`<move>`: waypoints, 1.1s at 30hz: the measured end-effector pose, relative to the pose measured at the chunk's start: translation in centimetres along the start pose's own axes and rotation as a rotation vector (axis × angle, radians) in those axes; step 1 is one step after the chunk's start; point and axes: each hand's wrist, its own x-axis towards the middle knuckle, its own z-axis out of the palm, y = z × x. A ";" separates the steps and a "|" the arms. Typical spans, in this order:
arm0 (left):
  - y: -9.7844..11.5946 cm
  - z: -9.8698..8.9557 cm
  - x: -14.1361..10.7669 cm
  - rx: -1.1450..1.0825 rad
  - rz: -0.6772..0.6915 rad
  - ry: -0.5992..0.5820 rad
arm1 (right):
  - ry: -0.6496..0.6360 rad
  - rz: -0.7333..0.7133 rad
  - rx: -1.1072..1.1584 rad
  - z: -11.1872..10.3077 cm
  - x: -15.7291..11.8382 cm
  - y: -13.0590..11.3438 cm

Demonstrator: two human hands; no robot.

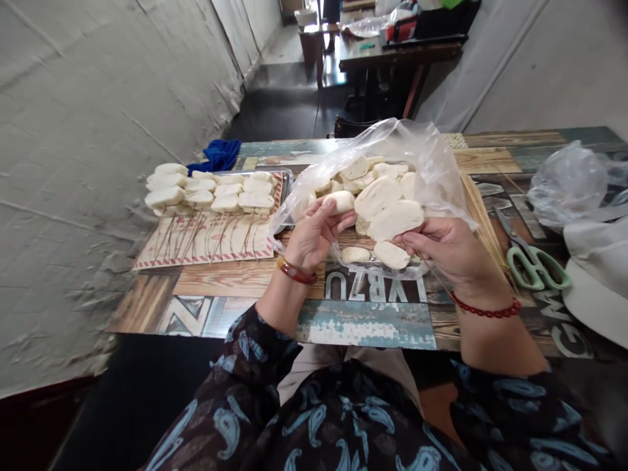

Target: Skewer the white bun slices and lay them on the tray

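Note:
My left hand point(316, 232) holds a small white bread slice point(342, 202) between thumb and fingers. In my right hand point(444, 245) is a larger flat bread slice point(396, 220), pinched at its lower right edge; a thin stick seems to run down below these fingers. Behind both hands lies an open clear plastic bag point(429, 144) with several bread slices point(360, 168) inside. Two slices point(391, 255) lie at the bag's near edge. To the left, several skewered bread pieces point(227, 196) rest in rows on a paper-lined tray point(288, 180), their sticks pointing toward me.
A blue cloth point(220, 156) lies behind the tray. Bare sticks point(483, 219) lie right of the bag, beside green-handled scissors point(534, 265). A crumpled plastic bag point(564, 183) and a white cap point(601, 275) are at the far right. A wall borders the left side.

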 end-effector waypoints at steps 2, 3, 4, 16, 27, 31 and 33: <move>0.0 -0.2 0.2 -0.018 0.011 0.024 | -0.044 0.018 -0.039 0.2 0.0 -0.1; 0.1 -0.2 0.3 -0.029 0.018 0.025 | -0.067 0.024 -0.056 0.4 0.0 -0.2; 0.1 -0.3 0.3 -0.038 0.023 0.020 | -0.085 0.027 -0.072 0.5 0.0 -0.3; 0.2 -0.3 -0.2 -0.143 0.082 0.059 | -0.166 0.048 -0.258 2.3 -0.2 -1.8; 0.7 0.7 -1.0 -0.158 0.018 -0.020 | -0.082 0.108 -0.204 2.5 0.1 -0.6; 0.6 0.7 -1.0 -0.189 0.019 -0.016 | -0.084 0.127 -0.177 2.8 0.1 -0.9; 0.6 0.7 -1.0 -0.205 0.021 -0.017 | -0.099 0.130 -0.154 2.9 0.0 -1.0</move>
